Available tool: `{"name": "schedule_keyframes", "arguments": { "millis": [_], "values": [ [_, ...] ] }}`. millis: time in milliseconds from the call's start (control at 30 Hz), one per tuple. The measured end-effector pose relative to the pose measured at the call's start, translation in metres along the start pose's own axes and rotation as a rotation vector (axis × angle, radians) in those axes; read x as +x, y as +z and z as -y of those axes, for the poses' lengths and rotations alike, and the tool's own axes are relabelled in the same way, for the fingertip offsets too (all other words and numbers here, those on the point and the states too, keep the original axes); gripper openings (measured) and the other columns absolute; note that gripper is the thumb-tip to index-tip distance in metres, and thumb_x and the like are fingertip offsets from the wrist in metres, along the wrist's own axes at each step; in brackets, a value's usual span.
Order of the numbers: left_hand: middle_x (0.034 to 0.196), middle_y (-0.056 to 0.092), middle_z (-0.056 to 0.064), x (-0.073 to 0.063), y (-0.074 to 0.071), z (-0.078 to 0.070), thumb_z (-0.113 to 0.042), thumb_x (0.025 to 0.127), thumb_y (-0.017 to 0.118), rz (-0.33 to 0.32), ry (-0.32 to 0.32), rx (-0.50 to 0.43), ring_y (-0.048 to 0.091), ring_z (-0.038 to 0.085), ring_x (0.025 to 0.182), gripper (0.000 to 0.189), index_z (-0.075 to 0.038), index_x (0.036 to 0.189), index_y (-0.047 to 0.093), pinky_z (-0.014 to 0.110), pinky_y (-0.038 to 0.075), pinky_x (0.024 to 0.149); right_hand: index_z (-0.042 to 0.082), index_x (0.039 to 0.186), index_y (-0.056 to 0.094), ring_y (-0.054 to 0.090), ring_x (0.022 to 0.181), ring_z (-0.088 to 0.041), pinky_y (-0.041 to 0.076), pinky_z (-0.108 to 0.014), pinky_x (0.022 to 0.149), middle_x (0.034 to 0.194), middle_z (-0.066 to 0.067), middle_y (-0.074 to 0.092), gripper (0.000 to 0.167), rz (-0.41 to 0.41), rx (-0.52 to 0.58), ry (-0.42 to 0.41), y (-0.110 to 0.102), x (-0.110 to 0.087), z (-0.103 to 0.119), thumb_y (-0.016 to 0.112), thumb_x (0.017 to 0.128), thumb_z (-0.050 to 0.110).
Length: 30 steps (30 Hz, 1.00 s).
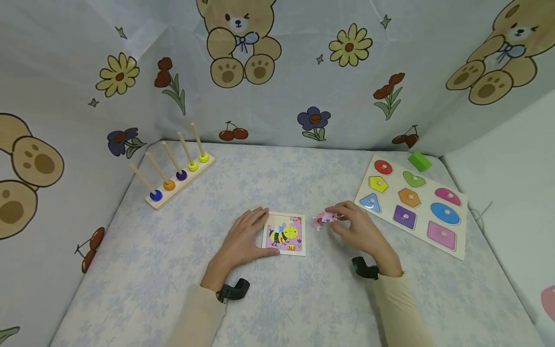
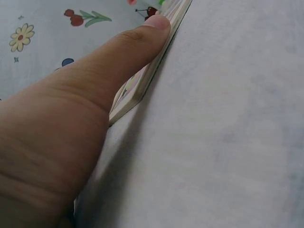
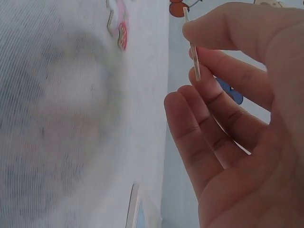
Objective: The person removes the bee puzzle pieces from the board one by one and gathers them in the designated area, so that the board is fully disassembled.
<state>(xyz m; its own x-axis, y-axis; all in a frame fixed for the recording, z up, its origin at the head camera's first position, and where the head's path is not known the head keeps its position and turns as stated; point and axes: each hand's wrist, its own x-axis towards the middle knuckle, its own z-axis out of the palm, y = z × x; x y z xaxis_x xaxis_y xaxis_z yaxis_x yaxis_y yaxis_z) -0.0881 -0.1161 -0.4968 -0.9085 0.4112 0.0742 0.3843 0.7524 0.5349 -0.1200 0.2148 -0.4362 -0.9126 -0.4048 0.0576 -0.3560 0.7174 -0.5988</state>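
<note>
A small square jigsaw puzzle board (image 1: 304, 246) with a bee picture on pink lies flat on the table, a bare wooden patch showing at its upper left. My left hand (image 1: 244, 236) holds it from the left, fingertips by the far corner and thumb along the near edge. Close up in the left wrist view, that thumb (image 2: 137, 42) lies against the board's rim. To the right, my right hand (image 1: 360, 229) pinches a thin puzzle piece (image 3: 195, 61), seen edge-on, between thumb and fingers. Beside those fingertips lie loose pink puzzle pieces (image 1: 318, 222).
A wooden peg stand (image 1: 173, 190) with coloured beads stands at the back left. On the right lies a shape board (image 1: 390, 195) with several knobbed shapes, and a green block (image 1: 419, 162) is at its far edge. A bear-print curtain (image 1: 277, 106) hangs behind the table.
</note>
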Motion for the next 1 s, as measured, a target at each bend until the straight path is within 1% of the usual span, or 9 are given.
{"name": "schedule_keyframes", "arguments": {
  "millis": [233, 367, 533, 667, 900, 1000],
  "values": [
    [0.166, 0.036, 0.008, 0.001, 0.001, 0.002, -0.064, 0.077, 0.083, 0.008, -0.009, 0.005, 0.027, 0.027, 0.157, 0.11, -0.003, 0.158, 0.04, 0.048, 0.018, 0.131, 0.003, 0.125, 0.071, 0.068, 0.104, -0.032, 0.061, -0.052, 0.092, 0.119, -0.014, 0.066, 0.033, 0.004, -0.004, 0.012, -0.004, -0.006, -0.018, 0.074, 0.092, 0.004],
    [0.166, 0.036, 0.008, 0.001, 0.002, 0.002, -0.064, 0.077, 0.083, 0.008, -0.008, 0.008, 0.027, 0.027, 0.157, 0.11, -0.003, 0.158, 0.039, 0.047, 0.018, 0.131, 0.005, 0.125, 0.071, 0.067, 0.105, -0.031, 0.061, -0.052, 0.093, 0.118, -0.012, 0.068, 0.033, 0.027, -0.005, 0.034, -0.003, -0.009, -0.024, 0.074, 0.093, 0.006],
    [0.166, 0.036, 0.008, 0.001, 0.002, 0.002, -0.063, 0.076, 0.084, 0.004, -0.008, 0.0, 0.027, 0.027, 0.156, 0.111, -0.003, 0.158, 0.04, 0.048, 0.019, 0.13, 0.004, 0.125, 0.071, 0.067, 0.109, -0.031, 0.059, -0.052, 0.096, 0.121, -0.012, 0.067, 0.032, 0.054, 0.005, 0.065, 0.0, -0.011, -0.029, 0.074, 0.093, 0.007],
    [0.165, 0.037, 0.008, 0.001, 0.002, 0.002, -0.063, 0.076, 0.084, -0.004, -0.003, -0.005, 0.028, 0.027, 0.156, 0.11, -0.003, 0.157, 0.041, 0.048, 0.019, 0.13, 0.003, 0.124, 0.071, 0.067, 0.11, -0.031, 0.058, -0.052, 0.098, 0.121, -0.013, 0.067, 0.031, 0.067, 0.011, 0.074, 0.003, -0.012, -0.032, 0.073, 0.093, 0.006],
    [0.167, 0.036, 0.005, 0.001, 0.001, 0.001, -0.066, 0.076, 0.083, 0.018, -0.027, -0.014, 0.025, 0.024, 0.157, 0.112, -0.005, 0.158, 0.04, 0.044, 0.016, 0.131, 0.004, 0.122, 0.072, 0.066, 0.107, -0.03, 0.059, -0.052, 0.095, 0.119, -0.013, 0.068, 0.03, 0.056, -0.02, 0.052, 0.008, -0.012, -0.037, 0.075, 0.092, 0.003],
    [0.166, 0.036, 0.006, 0.002, 0.002, 0.001, -0.065, 0.075, 0.084, 0.012, -0.023, -0.015, 0.026, 0.025, 0.157, 0.111, -0.004, 0.158, 0.04, 0.045, 0.016, 0.131, 0.004, 0.122, 0.072, 0.066, 0.107, -0.03, 0.059, -0.052, 0.095, 0.119, -0.013, 0.068, 0.031, 0.059, -0.029, 0.057, 0.009, -0.011, -0.038, 0.076, 0.091, 0.005]
  ]
}}
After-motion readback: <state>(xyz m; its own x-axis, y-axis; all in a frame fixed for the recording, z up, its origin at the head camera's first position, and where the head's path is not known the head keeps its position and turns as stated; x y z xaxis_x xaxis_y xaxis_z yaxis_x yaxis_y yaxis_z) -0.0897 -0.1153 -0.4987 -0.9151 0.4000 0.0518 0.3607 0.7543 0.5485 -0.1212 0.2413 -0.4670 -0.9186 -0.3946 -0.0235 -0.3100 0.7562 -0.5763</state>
